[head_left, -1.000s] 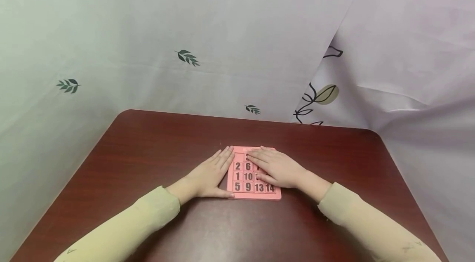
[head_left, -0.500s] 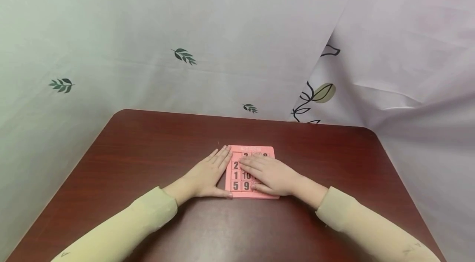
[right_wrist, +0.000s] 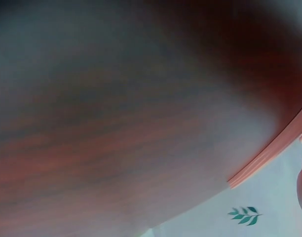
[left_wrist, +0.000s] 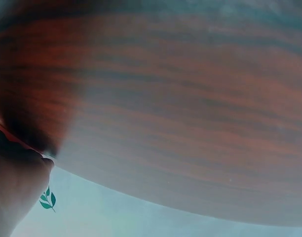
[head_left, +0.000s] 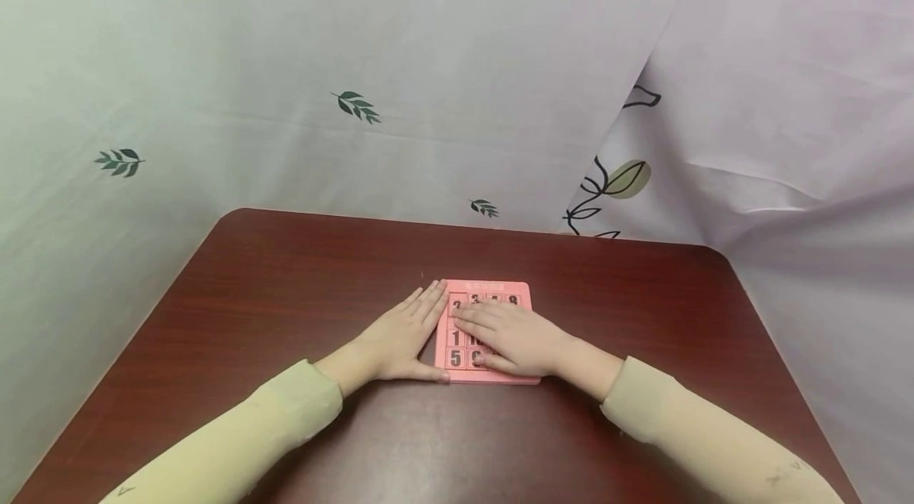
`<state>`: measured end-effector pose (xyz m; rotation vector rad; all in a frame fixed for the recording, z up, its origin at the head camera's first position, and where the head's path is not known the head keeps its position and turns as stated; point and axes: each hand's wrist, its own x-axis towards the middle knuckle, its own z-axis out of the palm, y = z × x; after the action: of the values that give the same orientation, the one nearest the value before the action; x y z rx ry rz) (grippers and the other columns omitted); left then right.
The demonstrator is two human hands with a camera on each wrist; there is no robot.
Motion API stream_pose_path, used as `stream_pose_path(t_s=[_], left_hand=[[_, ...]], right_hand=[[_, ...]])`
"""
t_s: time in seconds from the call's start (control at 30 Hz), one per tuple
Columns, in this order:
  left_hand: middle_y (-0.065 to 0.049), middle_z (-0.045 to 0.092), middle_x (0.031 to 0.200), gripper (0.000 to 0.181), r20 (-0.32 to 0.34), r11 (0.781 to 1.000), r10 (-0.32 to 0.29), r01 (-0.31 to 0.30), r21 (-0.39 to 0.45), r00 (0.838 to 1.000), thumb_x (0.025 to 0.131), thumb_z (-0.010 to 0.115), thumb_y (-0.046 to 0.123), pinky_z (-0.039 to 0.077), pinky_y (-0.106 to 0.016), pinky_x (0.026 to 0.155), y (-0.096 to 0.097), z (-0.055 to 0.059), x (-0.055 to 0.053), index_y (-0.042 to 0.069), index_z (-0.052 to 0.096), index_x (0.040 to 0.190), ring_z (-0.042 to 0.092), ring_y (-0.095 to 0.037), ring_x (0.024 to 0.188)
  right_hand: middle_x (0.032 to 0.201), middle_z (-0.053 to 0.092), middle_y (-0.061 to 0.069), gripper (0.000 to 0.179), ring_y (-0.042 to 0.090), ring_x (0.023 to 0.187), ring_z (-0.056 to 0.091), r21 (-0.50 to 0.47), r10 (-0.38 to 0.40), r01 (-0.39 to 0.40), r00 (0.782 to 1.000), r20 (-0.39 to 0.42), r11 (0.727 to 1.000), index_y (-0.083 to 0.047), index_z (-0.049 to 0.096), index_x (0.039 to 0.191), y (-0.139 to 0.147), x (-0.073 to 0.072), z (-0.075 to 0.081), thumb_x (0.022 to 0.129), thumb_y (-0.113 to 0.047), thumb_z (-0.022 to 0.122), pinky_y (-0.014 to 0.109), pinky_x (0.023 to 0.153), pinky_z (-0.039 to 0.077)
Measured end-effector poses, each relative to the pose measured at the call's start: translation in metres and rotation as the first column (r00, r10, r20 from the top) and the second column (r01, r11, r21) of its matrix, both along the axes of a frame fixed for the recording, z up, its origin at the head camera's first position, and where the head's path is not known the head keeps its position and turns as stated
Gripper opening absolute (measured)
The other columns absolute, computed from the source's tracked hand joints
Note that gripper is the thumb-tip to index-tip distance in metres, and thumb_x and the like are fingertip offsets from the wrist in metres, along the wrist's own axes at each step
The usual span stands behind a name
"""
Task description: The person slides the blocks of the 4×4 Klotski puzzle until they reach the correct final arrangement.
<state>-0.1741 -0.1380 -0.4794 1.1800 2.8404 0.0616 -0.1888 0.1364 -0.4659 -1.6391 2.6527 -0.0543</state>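
A pink sliding number puzzle [head_left: 493,378] lies flat on the table. Along its left side rests my left hand [head_left: 400,339], fingers straight, with fingertips at the upper left corner and the thumb at the lower left corner. My right hand [head_left: 524,339] lies across the puzzle from the right, its extended fingertips touching tiles in the left part. The 2 tile [head_left: 457,303] sits in the top left cell, partly visible; 1 and 5 show below. Most of the middle and right tiles are hidden under that hand. In the right wrist view the puzzle's edge [right_wrist: 269,154] shows at right.
The dark red wooden table [head_left: 300,266] has rounded far corners. Pale curtains [head_left: 286,51] with leaf prints hang behind it and at both sides. Both wrist views show mostly blurred tabletop.
My right hand has slid left across the puzzle. The 2 tile has moved up into the top left cell, which was vacant before. The left hand has stayed in place.
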Motion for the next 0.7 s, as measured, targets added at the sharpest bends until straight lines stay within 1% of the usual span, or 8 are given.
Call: stream_pose_path(t_s=[0.1, 0.2, 0.27, 0.37, 0.43, 0.53, 0.63, 0.7], left_hand=[[-0.025, 0.012, 0.177, 0.126, 0.005, 1.000, 0.005, -0.004, -0.004, 1.000, 0.087, 0.059, 0.084, 0.021, -0.047, 0.136, 0.000, 0.000, 0.000, -0.007, 0.021, 0.166, 0.016, -0.036, 0.166], [-0.025, 0.012, 0.177, 0.126, 0.011, 1.000, 0.006, -0.006, -0.001, 1.000, 0.087, 0.059, 0.084, 0.021, -0.047, 0.136, 0.000, 0.000, 0.001, -0.007, 0.021, 0.166, 0.016, -0.036, 0.166], [-0.025, 0.012, 0.177, 0.126, 0.015, 1.000, 0.007, -0.007, -0.001, 1.000, 0.087, 0.059, 0.084, 0.021, -0.047, 0.136, 0.000, 0.000, 0.001, -0.007, 0.021, 0.166, 0.015, -0.036, 0.166], [-0.025, 0.011, 0.177, 0.126, 0.018, 1.000, 0.008, -0.008, -0.003, 1.000, 0.087, 0.059, 0.084, 0.021, -0.047, 0.136, 0.001, 0.000, 0.001, -0.007, 0.020, 0.166, 0.015, -0.036, 0.166], [-0.025, 0.011, 0.177, 0.126, 0.019, 1.000, 0.006, -0.006, 0.001, 1.000, 0.087, 0.060, 0.083, 0.021, -0.047, 0.136, 0.001, 0.000, 0.001, -0.007, 0.020, 0.166, 0.015, -0.036, 0.166], [-0.026, 0.011, 0.177, 0.127, 0.025, 1.000, 0.003, -0.003, 0.005, 1.000, 0.087, 0.060, 0.083, 0.020, -0.047, 0.136, 0.001, 0.000, 0.002, -0.008, 0.019, 0.166, 0.015, -0.037, 0.166], [-0.027, 0.011, 0.177, 0.127, 0.027, 1.000, 0.004, -0.005, 0.007, 1.000, 0.087, 0.060, 0.083, 0.020, -0.047, 0.136, 0.001, 0.001, 0.002, -0.008, 0.020, 0.166, 0.015, -0.037, 0.166], [-0.026, 0.011, 0.177, 0.127, 0.024, 1.000, 0.008, -0.008, 0.004, 1.000, 0.087, 0.060, 0.083, 0.021, -0.047, 0.136, 0.001, 0.002, 0.002, -0.008, 0.019, 0.166, 0.015, -0.037, 0.166]], right_hand=[[0.169, 0.045, 0.004, 0.064, 0.022, 0.158, 0.041, -0.007, -0.036, 0.036, 0.999, 0.007, 0.999, -0.012, 0.044, 0.163, -0.003, -0.007, 0.001, 0.109, -0.046, 0.054, 0.043, 0.131, 0.035], [0.169, 0.045, 0.006, 0.065, 0.023, 0.158, 0.042, -0.015, -0.047, 0.047, 0.999, 0.011, 0.999, -0.010, 0.045, 0.162, -0.004, -0.010, 0.003, 0.108, -0.046, 0.055, 0.045, 0.131, 0.035], [0.169, 0.045, 0.007, 0.065, 0.024, 0.158, 0.042, -0.020, -0.046, 0.047, 0.999, 0.017, 0.999, -0.009, 0.045, 0.162, -0.004, -0.009, 0.004, 0.108, -0.045, 0.055, 0.046, 0.131, 0.035], [0.169, 0.045, 0.006, 0.065, 0.023, 0.158, 0.042, -0.038, -0.035, 0.036, 0.999, 0.020, 0.999, -0.010, 0.045, 0.162, -0.002, -0.004, 0.004, 0.108, -0.045, 0.055, 0.046, 0.131, 0.035], [0.169, 0.046, 0.005, 0.064, 0.023, 0.157, 0.043, -0.054, -0.011, 0.011, 1.000, 0.007, 0.998, -0.010, 0.046, 0.161, 0.000, 0.002, 0.004, 0.108, -0.045, 0.056, 0.045, 0.130, 0.036], [0.166, 0.049, 0.005, 0.063, 0.023, 0.155, 0.046, -0.083, 0.054, -0.056, 0.998, -0.029, 0.995, -0.010, 0.048, 0.160, 0.005, 0.013, 0.002, 0.107, -0.044, 0.057, 0.044, 0.129, 0.039], [0.164, 0.052, 0.005, 0.064, 0.022, 0.153, 0.048, -0.096, 0.116, -0.124, 0.990, -0.079, 0.988, -0.010, 0.048, 0.160, 0.009, 0.022, -0.001, 0.107, -0.045, 0.058, 0.043, 0.126, 0.042], [0.164, 0.052, 0.004, 0.065, 0.022, 0.153, 0.048, -0.097, 0.140, -0.150, 0.985, -0.104, 0.984, -0.010, 0.049, 0.159, 0.010, 0.027, -0.002, 0.106, -0.046, 0.059, 0.042, 0.126, 0.042]])
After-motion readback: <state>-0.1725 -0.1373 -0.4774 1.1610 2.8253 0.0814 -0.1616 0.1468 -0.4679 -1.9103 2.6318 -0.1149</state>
